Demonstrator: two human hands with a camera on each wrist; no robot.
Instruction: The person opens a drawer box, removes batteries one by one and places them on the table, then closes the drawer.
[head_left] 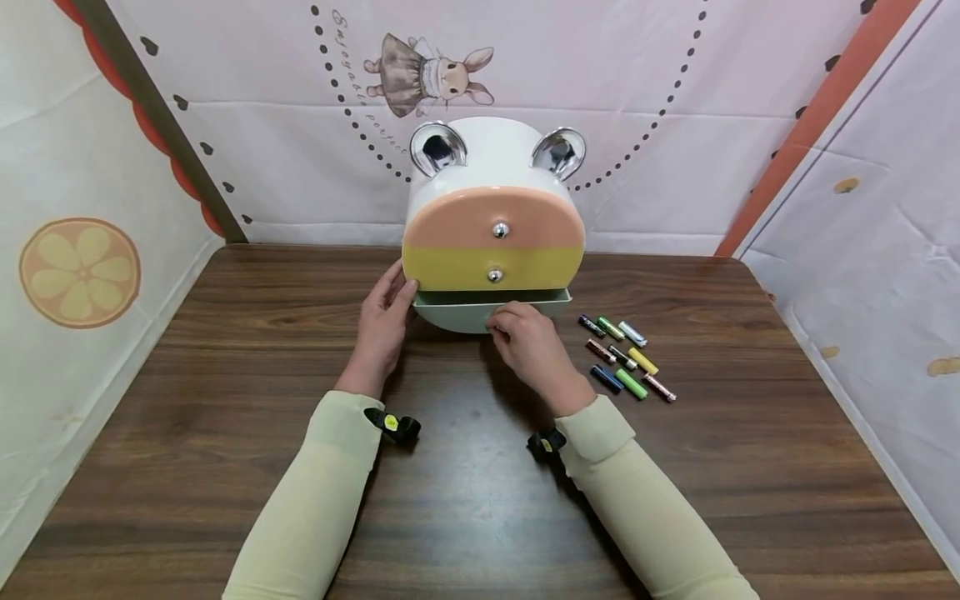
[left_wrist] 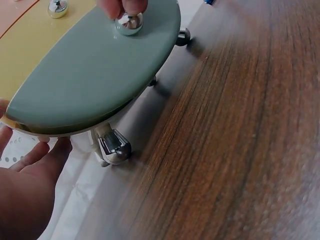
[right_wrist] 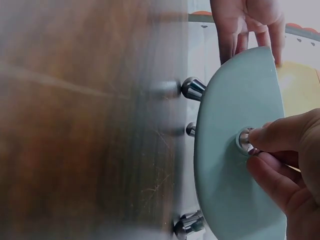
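Observation:
A small drawer chest (head_left: 493, 229) with orange, yellow and green drawer fronts stands at the back of the table, silver ears on top. Its bottom green drawer (right_wrist: 240, 95) is partly pulled out, leaving a gap under the yellow front. My right hand (head_left: 528, 346) pinches the round silver knob (right_wrist: 245, 141) of that drawer between thumb and fingers. Against the chest's left side rests my left hand (head_left: 384, 329), its fingers extended along the wall and its thumb near the front edge. The drawer's inside is mostly hidden in the head view.
Several batteries (head_left: 632, 383) in different colours lie on the wooden table (head_left: 247, 400) to the right of the chest. Silver feet (left_wrist: 117, 148) raise the chest off the tabletop. A printed cloth (head_left: 637, 50) hangs behind the table and along its sides.

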